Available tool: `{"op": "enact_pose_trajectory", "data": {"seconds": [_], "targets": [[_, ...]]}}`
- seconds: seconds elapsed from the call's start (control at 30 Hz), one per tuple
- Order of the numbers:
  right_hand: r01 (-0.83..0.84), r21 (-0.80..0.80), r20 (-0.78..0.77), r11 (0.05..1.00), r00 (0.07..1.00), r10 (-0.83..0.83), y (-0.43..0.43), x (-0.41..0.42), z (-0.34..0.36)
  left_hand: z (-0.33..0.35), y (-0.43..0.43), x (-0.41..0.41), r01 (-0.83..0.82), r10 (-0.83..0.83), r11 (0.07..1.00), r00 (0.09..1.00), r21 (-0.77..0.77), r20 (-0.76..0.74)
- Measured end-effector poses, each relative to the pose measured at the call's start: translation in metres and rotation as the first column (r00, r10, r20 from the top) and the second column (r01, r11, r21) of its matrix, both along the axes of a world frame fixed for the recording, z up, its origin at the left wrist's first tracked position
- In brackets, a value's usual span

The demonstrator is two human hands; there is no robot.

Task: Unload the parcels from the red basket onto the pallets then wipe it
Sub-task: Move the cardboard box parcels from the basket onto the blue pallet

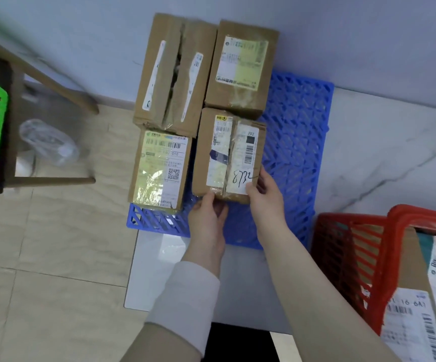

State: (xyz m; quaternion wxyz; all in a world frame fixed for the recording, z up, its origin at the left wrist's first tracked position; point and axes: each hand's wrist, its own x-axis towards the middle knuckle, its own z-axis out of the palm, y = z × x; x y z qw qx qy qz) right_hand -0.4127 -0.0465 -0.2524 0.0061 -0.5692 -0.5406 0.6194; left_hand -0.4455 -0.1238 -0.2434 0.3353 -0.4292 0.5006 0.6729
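Four brown cardboard parcels (169, 74) stand packed side by side on the left half of the blue plastic lattice pallet (295, 142). To their right I see bare lattice, open to approach, bounded behind by the grey wall (368, 48) and at the near right by the red plastic basket (347, 246). The left hand (207, 215) and right hand (265, 197) grip the near-right parcel (227, 155) at its front edge. Leftward, the beige tiled floor (54, 231) lies open up to the slanted wooden frame legs (52, 82).

Single head-worn wide-angle view, steeply downward, close above the blue pallet (297, 142).
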Motion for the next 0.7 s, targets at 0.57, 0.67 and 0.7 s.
{"op": "enact_pose_trajectory", "data": {"seconds": [0.57,0.67,0.7], "targets": [[-0.213,0.496,0.112,0.842,0.977,0.181,-0.017,0.141,0.196,0.173,0.003,0.089,0.601,-0.845,0.528,0.304,-0.600,-0.439],[-0.183,0.525,0.132,0.831,0.982,0.133,-0.011,0.179,0.212,0.194,0.011,0.119,0.578,-0.880,0.443,0.135,-0.686,-0.455],[-0.166,0.525,0.139,0.835,0.984,0.108,-0.008,0.193,0.217,0.200,0.015,0.130,0.567,-0.887,0.420,0.091,-0.709,-0.453]]}}
